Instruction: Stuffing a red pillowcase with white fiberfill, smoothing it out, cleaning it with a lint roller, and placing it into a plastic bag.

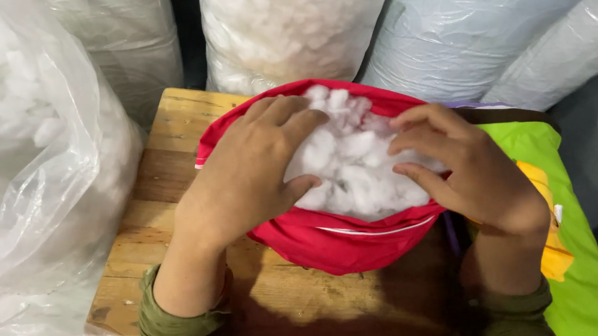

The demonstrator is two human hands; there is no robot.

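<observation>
White stuffing: loose polyester fibre fill (356, 165), in small fluffy clumps, heaped in the mouth of the cover, directly under both hands.
Left hand: the left hand (254, 170) lies flat with fingers spread, palm down on the fill and the near-left rim, seemingly pressing the clumps in.
Right hand: the right hand (466, 166) is curled, fingers bent onto the right edge of the fill, apparently keeping the opening wide; not pinched shut on anything.
Red cover: a red fabric cushion cover (346, 242) with a white zip line along its front lip, sagging toward the person, bulging and nearly full.
Below the hands: a worn wooden table (159, 143) carries the cover.
Right of the hands: a green and yellow fabric piece (581, 270).
Left and beyond: clear plastic sacks (15, 149) of the same white fill.
</observation>
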